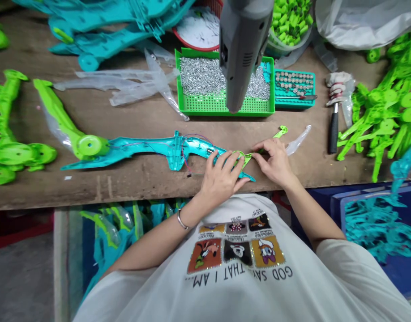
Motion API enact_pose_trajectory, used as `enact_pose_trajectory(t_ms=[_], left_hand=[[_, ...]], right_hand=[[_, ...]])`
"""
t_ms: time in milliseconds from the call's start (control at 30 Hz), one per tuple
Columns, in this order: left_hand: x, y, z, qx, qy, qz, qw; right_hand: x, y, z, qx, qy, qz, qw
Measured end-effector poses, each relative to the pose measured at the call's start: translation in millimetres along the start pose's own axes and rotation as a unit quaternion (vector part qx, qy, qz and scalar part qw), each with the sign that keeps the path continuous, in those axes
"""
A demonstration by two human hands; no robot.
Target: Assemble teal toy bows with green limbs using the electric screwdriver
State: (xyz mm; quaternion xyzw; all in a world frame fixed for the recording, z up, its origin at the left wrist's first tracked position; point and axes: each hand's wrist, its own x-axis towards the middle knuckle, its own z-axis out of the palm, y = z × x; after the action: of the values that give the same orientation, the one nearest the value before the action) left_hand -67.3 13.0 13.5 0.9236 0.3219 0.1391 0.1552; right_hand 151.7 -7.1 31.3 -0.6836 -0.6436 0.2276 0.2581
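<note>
On the bench lies a long blue plastic toy bow shell [148, 147] with thin red and blue wires along it. My left hand [222, 172] holds its right end, fingers over the top and thumb at the near edge. A light green plastic limb piece [282, 131] meets the shell there. My right hand [274, 161] pinches this limb piece near its joint; the fingertips partly hide the spot. Behind my right hand shows a clear plastic strip [298, 141]. At the shell's left end another green limb [62, 114] with a round hub is fitted, a clear strip beside it.
Beyond the shell stand a green basket [225, 107] of small metal pins and a teal tray [294, 105] with round metal pieces and a screwdriver. A grey tool [242, 53] hangs over the basket. A hammer [333, 129] and green parts [387, 112] lie at right.
</note>
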Motion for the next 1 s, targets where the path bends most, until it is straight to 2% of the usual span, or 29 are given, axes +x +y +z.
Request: enact_pose_trajectory(t_ms=[100, 167, 233, 333, 433, 533, 600, 700, 767, 900, 1000], left_hand=[[0.3, -0.4, -0.5, 0.005, 0.007, 0.005, 1.000], [0.5, -1.0, -0.9, 0.002, 0.012, 0.008, 1.000], [1.2, -1.3, -2.0, 0.002, 0.013, 0.008, 1.000], [3.3, -1.0, -5.2, 0.010, 0.004, 0.008, 1.000], [5.9, -0.2, -9.3, 0.008, -0.003, 0.007, 1.000], [8.2, -0.9, -13.2, -0.002, -0.012, 0.007, 1.000], [9.5, -2.6, -15.7, -0.012, -0.021, 0.011, 1.000], [11.7, -6.0, -19.3, -0.020, -0.033, 0.022, 0.999], [13.4, -7.9, -21.1, -0.019, -0.040, 0.029, 0.999], [15.6, -10.0, -21.6, -0.022, -0.041, 0.031, 0.998], [15.8, -10.6, -20.5, -0.033, -0.037, 0.028, 0.998]], right_hand=[[-1.2, 11.3, -14.0, 0.007, 0.067, -0.006, 0.998], [-2.3, 29.0, -29.8, -0.042, 0.144, 0.061, 0.987], [-4.0, 51.0, -46.2, -0.104, 0.187, 0.152, 0.965], [-7.9, 78.3, -62.1, -0.110, 0.153, 0.259, 0.947], [-12.2, 89.3, -65.3, -0.073, 0.117, 0.312, 0.940], [-15.2, 88.9, -62.9, -0.015, 0.128, 0.312, 0.941], [-16.0, 84.8, -61.8, 0.106, 0.133, 0.317, 0.933], [-16.1, 71.8, -62.2, 0.316, 0.121, 0.328, 0.882], [-16.1, 59.9, -62.4, 0.396, 0.103, 0.331, 0.850], [-16.0, 40.9, -57.4, 0.466, 0.037, 0.339, 0.816], [-15.0, 35.1, -47.5, 0.479, 0.026, 0.340, 0.809]])
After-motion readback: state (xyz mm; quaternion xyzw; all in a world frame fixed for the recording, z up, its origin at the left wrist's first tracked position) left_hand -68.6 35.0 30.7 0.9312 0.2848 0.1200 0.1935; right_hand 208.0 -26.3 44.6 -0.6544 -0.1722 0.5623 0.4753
